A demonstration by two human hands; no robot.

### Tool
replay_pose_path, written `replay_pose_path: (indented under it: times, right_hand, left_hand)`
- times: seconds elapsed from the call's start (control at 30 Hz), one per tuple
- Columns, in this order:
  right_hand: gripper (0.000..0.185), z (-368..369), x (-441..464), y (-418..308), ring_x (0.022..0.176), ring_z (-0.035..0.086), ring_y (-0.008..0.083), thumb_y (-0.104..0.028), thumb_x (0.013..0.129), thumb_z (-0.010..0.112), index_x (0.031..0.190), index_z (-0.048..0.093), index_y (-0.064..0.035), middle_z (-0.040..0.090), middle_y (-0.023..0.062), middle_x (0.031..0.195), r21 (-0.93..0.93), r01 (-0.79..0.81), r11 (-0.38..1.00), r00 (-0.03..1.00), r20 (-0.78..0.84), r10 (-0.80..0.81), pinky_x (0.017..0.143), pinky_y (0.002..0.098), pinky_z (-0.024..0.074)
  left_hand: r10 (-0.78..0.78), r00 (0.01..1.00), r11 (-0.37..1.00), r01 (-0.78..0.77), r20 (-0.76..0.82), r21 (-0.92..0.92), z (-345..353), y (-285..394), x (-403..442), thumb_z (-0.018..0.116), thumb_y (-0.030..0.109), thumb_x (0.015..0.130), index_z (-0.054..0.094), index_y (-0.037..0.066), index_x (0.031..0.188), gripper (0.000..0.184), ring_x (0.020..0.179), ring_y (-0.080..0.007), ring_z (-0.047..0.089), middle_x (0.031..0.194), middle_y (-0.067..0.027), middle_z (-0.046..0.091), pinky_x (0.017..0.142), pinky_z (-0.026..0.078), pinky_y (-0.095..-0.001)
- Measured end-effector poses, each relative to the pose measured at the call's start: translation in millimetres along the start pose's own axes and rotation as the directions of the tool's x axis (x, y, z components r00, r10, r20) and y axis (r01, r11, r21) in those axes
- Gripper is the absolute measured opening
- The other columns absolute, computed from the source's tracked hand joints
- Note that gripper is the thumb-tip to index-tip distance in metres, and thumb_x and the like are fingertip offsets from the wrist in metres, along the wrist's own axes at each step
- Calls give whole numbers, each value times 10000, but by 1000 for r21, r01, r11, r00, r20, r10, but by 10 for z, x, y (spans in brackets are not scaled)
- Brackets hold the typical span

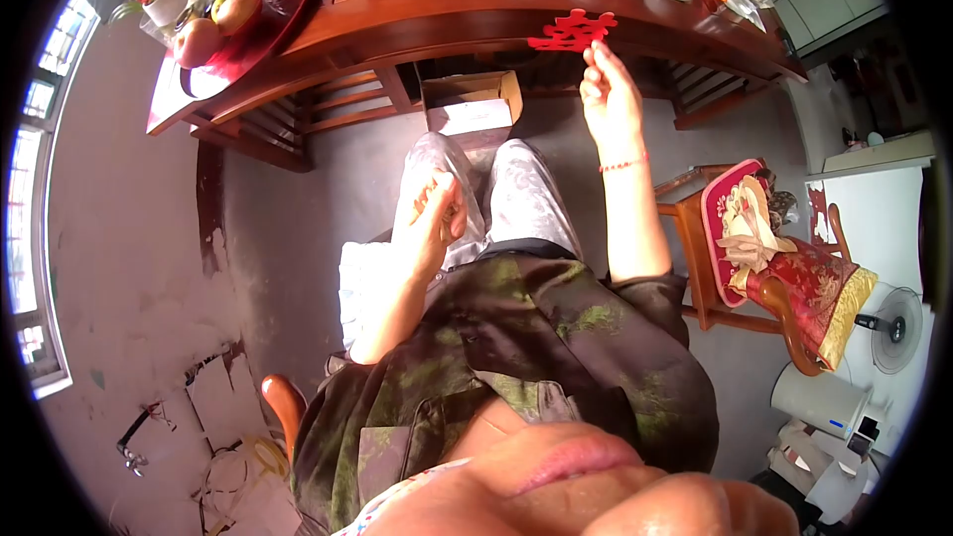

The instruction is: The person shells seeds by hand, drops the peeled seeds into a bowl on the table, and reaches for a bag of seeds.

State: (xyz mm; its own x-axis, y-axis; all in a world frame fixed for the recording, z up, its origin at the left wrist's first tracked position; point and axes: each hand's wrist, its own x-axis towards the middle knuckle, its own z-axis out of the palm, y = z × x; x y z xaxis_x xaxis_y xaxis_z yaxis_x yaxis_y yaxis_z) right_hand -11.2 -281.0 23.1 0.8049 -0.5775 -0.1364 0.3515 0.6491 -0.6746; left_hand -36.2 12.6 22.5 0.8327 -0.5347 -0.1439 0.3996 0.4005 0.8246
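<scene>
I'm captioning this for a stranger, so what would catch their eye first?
Probably the red openwork cutout, pinched between the fingers of the right hand before the wooden table. Then the red-and-gold brocade on the chair at right, and the fruit at the table's left end.

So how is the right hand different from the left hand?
The right hand pinches a flat red cutout at its fingertips; the left hand is curled, and I can't tell if it holds anything.
The right hand is stretched out toward the table; the left hand is closer in, above the legs.
The right hand has a red bracelet at its wrist; none shows on the left hand's.
Both are bare, without gloves.
</scene>
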Motion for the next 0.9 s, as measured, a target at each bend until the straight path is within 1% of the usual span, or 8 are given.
replay_pose_path:
  times: [0.37,0.47,0.57,0.6,0.7,0.73,0.8,0.9]
  right_hand:
    - [216,380,1717,-792,620,522,114,51,802,673,1010,617,73,621,101,803,-183,404,896,895,-123,-428,505,206,383]
    - [253,306,2111,-887,618,533,126,74,768,696,1008,616,92,609,113,781,-279,275,920,929,-169,-329,496,207,394]
    - [301,207,2142,-884,804,595,228,52,861,488,1156,503,111,597,166,921,-164,140,977,984,-89,-156,717,301,506]
    - [391,433,1752,-795,964,574,299,61,858,382,1242,397,130,546,224,1081,-1,65,998,993,-94,-65,905,393,486]
    - [488,273,1151,-449,1237,435,372,167,790,314,1278,333,163,415,294,1288,189,-172,967,943,316,106,1076,449,396]
    - [488,623,541,-283,1257,423,376,175,783,329,1271,349,163,413,292,1298,191,-137,972,971,222,93,1098,448,378]
    - [363,631,-26,23,1168,520,341,114,827,402,1180,487,124,533,267,1202,136,-280,950,892,402,205,1075,415,403]
    - [334,722,-764,380,1201,515,332,48,894,436,1223,493,72,547,224,1231,-31,-268,963,901,346,262,1063,414,406]
  left_hand:
    - [-39,998,999,38,-46,-24,-13,-7,95,518,224,961,462,78,791,231,441,-85,342,577,13,390,430,242,-240]
    - [-22,999,998,21,-30,-53,-27,-2,117,525,198,961,472,72,802,210,459,-97,383,613,-7,421,434,269,-237]
    - [-41,999,996,38,-35,-77,-1,57,116,517,186,973,486,65,793,219,483,-99,411,633,-16,441,454,298,-234]
    - [-40,999,996,40,1,-83,-5,59,139,511,196,977,487,68,790,228,487,-95,410,634,-10,440,460,299,-232]
    - [-72,997,997,72,22,-35,19,101,174,493,222,990,486,75,799,241,499,-79,402,626,4,438,475,300,-222]
    - [-62,998,997,63,32,-33,76,115,169,491,229,992,487,80,809,236,500,-72,397,618,10,442,474,296,-220]
    - [-69,997,997,70,24,-35,75,139,174,488,235,993,488,84,819,231,502,-65,393,611,16,446,473,293,-218]
    - [-87,995,994,83,49,70,18,124,176,487,245,995,491,92,835,221,513,-55,391,602,20,463,477,290,-214]
